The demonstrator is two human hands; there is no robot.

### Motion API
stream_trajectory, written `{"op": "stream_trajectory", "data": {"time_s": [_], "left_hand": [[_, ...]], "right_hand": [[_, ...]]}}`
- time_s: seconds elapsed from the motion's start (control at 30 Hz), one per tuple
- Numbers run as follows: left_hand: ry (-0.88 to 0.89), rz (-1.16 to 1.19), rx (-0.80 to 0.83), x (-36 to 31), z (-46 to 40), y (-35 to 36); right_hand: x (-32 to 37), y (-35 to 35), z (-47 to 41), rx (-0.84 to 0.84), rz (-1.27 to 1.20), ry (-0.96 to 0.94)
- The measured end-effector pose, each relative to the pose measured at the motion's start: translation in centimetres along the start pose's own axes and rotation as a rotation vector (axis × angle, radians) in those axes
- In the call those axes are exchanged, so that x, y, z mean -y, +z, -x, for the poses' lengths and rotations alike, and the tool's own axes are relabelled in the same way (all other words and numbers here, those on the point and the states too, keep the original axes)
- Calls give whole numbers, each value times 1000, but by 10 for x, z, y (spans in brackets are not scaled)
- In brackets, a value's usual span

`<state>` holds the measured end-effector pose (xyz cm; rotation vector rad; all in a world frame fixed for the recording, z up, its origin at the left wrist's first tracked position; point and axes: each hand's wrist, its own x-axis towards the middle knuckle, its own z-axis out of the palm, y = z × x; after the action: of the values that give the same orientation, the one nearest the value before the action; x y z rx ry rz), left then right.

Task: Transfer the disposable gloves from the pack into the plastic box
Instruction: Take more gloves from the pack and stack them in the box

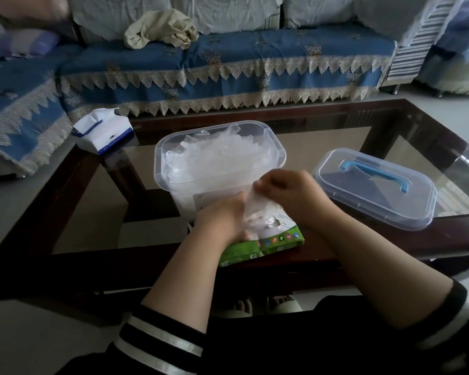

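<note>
A green glove pack lies at the near edge of the glass table, just in front of the clear plastic box. The box holds a heap of thin clear gloves. My left hand lies on the pack at its opening, fingers down among the gloves. My right hand pinches a clear glove and holds it raised above the pack, close to the box's near wall.
The box's clear lid with a blue handle lies to the right on the glass table. A blue and white tissue pack sits at the table's far left corner. A blue-covered sofa runs behind the table.
</note>
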<state>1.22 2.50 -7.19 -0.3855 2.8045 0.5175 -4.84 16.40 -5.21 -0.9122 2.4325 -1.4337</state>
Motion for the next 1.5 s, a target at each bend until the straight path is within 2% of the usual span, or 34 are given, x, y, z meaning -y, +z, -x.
{"op": "stream_trajectory", "data": {"time_s": [0.1, 0.17, 0.27, 0.33, 0.4, 0.47, 0.5, 0.57, 0.63, 0.67, 0.77, 0.87, 0.93, 1.07, 1.3, 1.4, 1.5], "left_hand": [[13, 13, 7, 4, -1, 2], [42, 0, 12, 5, -2, 2], [70, 10, -2, -1, 2, -9], [87, 176, -58, -5, 9, -25], [127, 532, -121, -11, 21, -43], [197, 829, -240, -16, 30, -60], [227, 902, -334, -16, 33, -65], [219, 947, -582, -12, 32, -72], [128, 891, -788, -5, 27, -74], [68, 839, -863, 4, 23, -77], [-82, 775, -929, 22, 14, -79], [-232, 751, -912, 37, 9, -80], [-288, 705, -864, 46, 5, -80], [-267, 549, -776, 54, -2, -79], [-108, 184, -531, 50, -11, -72], [-121, 40, -376, 47, -18, -68], [-156, -58, -278, 45, -26, -68]], "right_hand": [[13, -18, 8, -288, -350, -95], [20, -30, 12, -461, -466, -187], [24, -41, 12, -595, -602, -172], [22, -43, 11, -617, -637, -122], [20, -44, 9, -633, -668, -94], [22, -45, 6, -668, -661, -103], [26, -47, 4, -693, -643, -130], [38, -49, -7, -733, -561, -225], [48, -52, -24, -745, -364, -356], [54, -47, -40, -719, -245, -419], [61, -30, -82, -582, 107, -479], [49, -6, -111, -301, 440, -452], [38, 11, -125, -105, 564, -404], [23, 34, -140, 285, 659, -255], [18, 48, -142, 725, 696, -103], [25, 43, -136, 759, 674, -100], [27, 33, -135, 682, 619, -53]]}}
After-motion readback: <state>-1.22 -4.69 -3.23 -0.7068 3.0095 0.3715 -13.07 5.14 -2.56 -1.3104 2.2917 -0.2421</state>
